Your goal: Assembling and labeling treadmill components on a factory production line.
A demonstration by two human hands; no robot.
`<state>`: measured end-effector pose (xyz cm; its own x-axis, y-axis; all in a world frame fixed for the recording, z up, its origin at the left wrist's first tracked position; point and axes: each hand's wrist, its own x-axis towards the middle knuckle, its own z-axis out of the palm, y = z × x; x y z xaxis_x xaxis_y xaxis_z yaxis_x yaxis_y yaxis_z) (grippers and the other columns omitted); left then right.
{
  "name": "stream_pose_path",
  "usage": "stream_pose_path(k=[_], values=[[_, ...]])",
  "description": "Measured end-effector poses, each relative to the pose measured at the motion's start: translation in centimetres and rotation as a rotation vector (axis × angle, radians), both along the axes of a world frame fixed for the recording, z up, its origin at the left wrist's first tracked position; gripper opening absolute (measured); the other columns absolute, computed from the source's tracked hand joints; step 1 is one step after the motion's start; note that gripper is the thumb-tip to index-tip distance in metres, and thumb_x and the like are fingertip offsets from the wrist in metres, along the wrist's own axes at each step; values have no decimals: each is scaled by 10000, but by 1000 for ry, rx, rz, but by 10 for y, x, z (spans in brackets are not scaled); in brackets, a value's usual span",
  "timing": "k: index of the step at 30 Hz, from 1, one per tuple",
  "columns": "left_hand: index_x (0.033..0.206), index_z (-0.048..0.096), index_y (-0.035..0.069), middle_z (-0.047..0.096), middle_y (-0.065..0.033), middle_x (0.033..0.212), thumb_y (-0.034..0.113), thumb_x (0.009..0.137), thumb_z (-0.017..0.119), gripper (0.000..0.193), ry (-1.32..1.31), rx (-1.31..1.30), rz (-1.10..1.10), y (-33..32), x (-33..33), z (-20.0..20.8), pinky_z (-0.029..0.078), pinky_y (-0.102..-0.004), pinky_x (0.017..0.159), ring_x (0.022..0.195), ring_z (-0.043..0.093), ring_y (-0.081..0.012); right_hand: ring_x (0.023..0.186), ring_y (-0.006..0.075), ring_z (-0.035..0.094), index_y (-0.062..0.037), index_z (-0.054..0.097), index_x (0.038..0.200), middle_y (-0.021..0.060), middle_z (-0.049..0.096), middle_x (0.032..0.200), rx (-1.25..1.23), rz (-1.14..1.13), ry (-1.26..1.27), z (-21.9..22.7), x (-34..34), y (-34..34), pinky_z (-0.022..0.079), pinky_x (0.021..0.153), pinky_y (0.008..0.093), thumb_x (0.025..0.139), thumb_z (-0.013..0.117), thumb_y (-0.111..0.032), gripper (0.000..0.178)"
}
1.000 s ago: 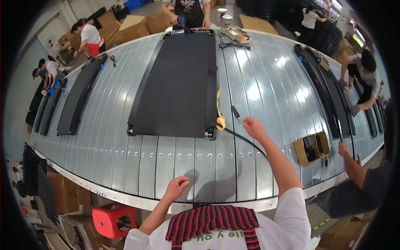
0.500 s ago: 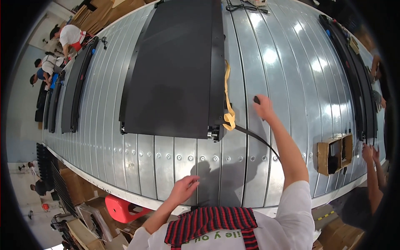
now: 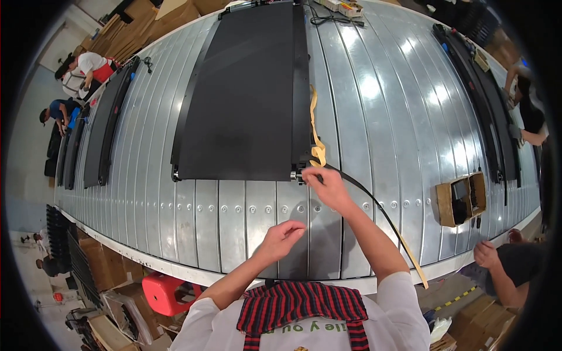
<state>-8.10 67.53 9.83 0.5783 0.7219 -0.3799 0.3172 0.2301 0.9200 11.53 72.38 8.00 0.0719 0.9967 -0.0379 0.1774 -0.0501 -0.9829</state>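
Black belt deck (image 3: pixel 240 99) lies flat on the metal-slatted bench (image 3: pixel 386 134), its near end short of the bench's near edge. At the deck's near right corner, the right hand (image 3: pixel 326 186) has its fingers curled; whether they pinch anything I cannot tell. Nearer that edge hangs the left hand (image 3: pixel 283 240), fingers together, thumb slightly apart. A yellow strip (image 3: pixel 319 153) lies beside the deck. Green lettering (image 3: pixel 329 331) on the white shirt (image 3: pixel 205 327) reads upside down, partly covered by the striped apron (image 3: pixel 298 307).
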Motion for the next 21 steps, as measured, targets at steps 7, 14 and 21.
stream_pose_path(k=[7, 14, 21], values=[[945, 584, 17, 596, -22, 819, 154, 829, 553, 182, 185, 30, -19, -7, -19, 0, 432, -213, 694, 758, 537, -74, 719, 311, 565, -22, 575, 894, 137, 599, 783, -108, -82, -708, -58, 53, 33, 444, 643, 395, 777, 552, -181, 199], [972, 582, 30, 611, -58, 829, 201, 828, 536, 228, 275, 51, 13, 4, -25, -26, 445, -248, 674, 730, 564, -126, 677, 296, 530, -60, 537, 801, 94, 530, 747, 164, -13, -707, -31, 67, -2, 424, 578, 393, 711, 601, -207, 185], [942, 588, 32, 606, -62, 838, 149, 814, 559, 175, 246, 202, -53, 45, -14, -14, 445, -241, 656, 723, 553, -118, 728, 224, 504, -81, 557, 733, 42, 499, 724, 214, 277, -1174, -52, 97, -41, 456, 604, 340, 617, 592, -136, 132]])
